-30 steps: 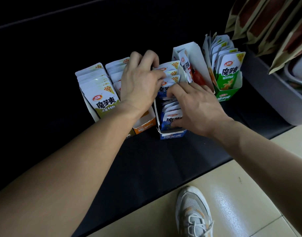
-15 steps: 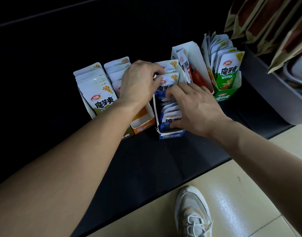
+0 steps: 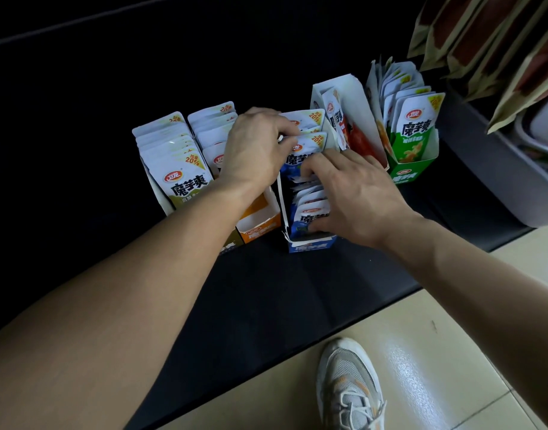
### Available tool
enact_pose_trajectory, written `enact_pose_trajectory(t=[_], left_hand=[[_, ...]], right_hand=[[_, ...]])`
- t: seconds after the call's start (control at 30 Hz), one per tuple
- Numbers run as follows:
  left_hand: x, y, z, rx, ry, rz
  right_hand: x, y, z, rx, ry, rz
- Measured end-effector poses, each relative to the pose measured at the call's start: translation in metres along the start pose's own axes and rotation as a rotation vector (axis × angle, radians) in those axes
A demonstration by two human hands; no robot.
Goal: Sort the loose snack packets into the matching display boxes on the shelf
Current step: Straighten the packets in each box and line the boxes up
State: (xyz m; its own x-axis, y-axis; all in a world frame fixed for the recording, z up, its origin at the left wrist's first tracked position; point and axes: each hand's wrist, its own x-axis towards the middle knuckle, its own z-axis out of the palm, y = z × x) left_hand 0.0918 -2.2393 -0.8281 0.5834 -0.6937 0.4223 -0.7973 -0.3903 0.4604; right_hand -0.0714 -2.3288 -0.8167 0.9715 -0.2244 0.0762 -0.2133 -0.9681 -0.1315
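Through the head camera: lined up near the front edge of the black shelf [image 3: 266, 290], left to right, an olive box [image 3: 227, 245], orange box [image 3: 260, 226], blue box [image 3: 310, 246], red box [image 3: 358, 113] and green box [image 3: 412, 173]. Pinching the tops of the rear blue packets [image 3: 311, 141] in the blue box with the left hand [image 3: 254, 147], fingers curled. Pressing the front packets of the same box with the right hand [image 3: 359, 197], fingers spread and nearly straight, thumb against the frontmost one. Below the shelf edge, on pale tiles, a grey shoe [image 3: 348, 389].
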Motion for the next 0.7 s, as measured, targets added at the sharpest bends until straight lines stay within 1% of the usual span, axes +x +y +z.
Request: enact_pose_trajectory(t=[0.07,0.2,0.37,0.5,0.7], left_hand=[[-0.002,0.001,-0.002,-0.006,0.028,0.019],[-0.004,0.001,-0.003,-0.028,0.029,0.055],[0.0,0.001,-0.005,-0.125,0.033,-0.011],[0.005,0.004,-0.004,-0.213,0.051,-0.03],[0.005,0.002,-0.005,-0.228,0.036,-0.024]], right_hand=[[0.001,0.0,0.0,0.004,0.002,-0.003],[0.002,0.001,-0.001,0.008,-0.009,-0.007],[0.003,0.002,-0.001,0.016,-0.016,-0.002],[0.008,0.002,-0.004,-0.025,-0.041,0.005],[0.019,-0.001,-0.01,-0.054,-0.11,-0.003]])
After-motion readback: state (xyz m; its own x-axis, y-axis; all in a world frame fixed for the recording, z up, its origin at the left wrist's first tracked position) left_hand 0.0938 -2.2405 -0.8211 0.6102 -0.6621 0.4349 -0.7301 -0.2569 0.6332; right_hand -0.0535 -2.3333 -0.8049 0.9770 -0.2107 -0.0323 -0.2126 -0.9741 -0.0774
